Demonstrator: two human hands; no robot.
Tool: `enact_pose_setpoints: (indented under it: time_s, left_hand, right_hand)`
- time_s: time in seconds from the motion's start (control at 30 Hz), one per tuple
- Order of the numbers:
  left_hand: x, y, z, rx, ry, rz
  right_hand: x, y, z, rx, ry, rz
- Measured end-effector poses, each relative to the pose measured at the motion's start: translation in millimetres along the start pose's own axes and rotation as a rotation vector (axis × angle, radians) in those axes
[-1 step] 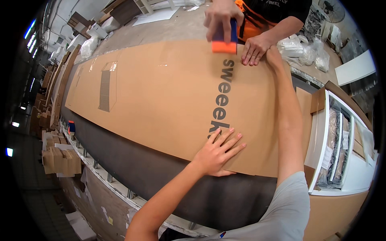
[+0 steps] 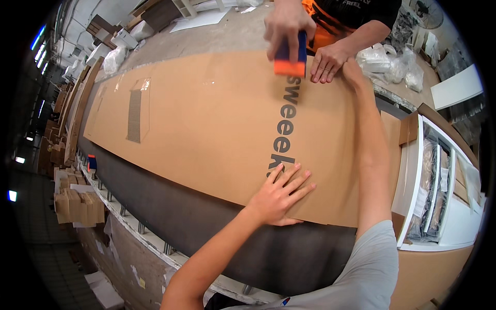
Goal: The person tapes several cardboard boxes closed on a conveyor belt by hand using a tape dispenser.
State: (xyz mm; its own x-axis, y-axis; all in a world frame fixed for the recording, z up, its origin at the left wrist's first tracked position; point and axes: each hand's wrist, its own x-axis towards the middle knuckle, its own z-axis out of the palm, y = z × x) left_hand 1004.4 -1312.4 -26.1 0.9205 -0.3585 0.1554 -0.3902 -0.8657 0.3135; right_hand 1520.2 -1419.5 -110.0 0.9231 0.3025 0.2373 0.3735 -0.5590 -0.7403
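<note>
1. Fingers of our left hand (image 2: 276,199) lie spread and released, gripping nothing, on top of the carton (image 2: 206,113), close to its near edge and over one end of its dark lettering (image 2: 287,121).
2. Our right hand (image 2: 354,73) reaches across to the far right corner of the carton. Its fingers are mostly hidden, so we cannot tell whether they grasp the cardboard or only rest there.
3. We see the carton lying lengthwise on the dark belt (image 2: 155,201), from near the belt's left end towards its right end. One long side runs along the far edge; the other stops short of the near edge, where a strip of belt shows.
4. Opposite us, at the far edge, a co-worker's right hand (image 2: 290,26) grips a blue and orange tape dispenser (image 2: 289,67) above the carton, by the other end of the lettering. We cannot tell whether it touches the cardboard.
5. The co-worker's left hand (image 2: 329,61) rests flat on the carton, just beside our right hand.
6. On the near edge of the belt, towards its left corner, we have a second dispenser (image 2: 92,163), standing apart from the carton.
7. Past the carton's right end we see white panels (image 2: 409,194) around wrapped packages (image 2: 426,181).
</note>
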Motion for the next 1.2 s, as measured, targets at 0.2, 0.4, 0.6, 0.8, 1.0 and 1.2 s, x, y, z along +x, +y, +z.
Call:
enact_pose_setpoints:
  time_s: [0.2, 0.4, 0.6, 0.8, 1.0, 1.2]
  left_hand:
    - [-5, 1, -4, 0.022, -0.011, -0.016]
    - [6, 4, 3, 0.030, 0.011, 0.013]
    - [-15, 0, 5, 0.061, 0.091, 0.023]
    - [-28, -1, 10, 0.169, 0.093, 0.038]
    - [-217, 59, -44, -0.382, 0.270, -0.022]
    - [-669, -32, -87, -0.716, 0.213, -0.877]
  right_hand:
    - [2, 5, 3, 0.028, -0.037, -0.005]
    - [-46, -17, -29, -0.149, 0.032, -0.063]
    - [-249, -118, -4, -0.458, 0.123, -0.291]
    - [-405, -201, -22, -0.098, -0.091, -0.190]
    - [-380, -242, -32, -0.447, -0.176, -0.018]
    - [-561, -489, 216, -0.166, 0.066, -0.236]
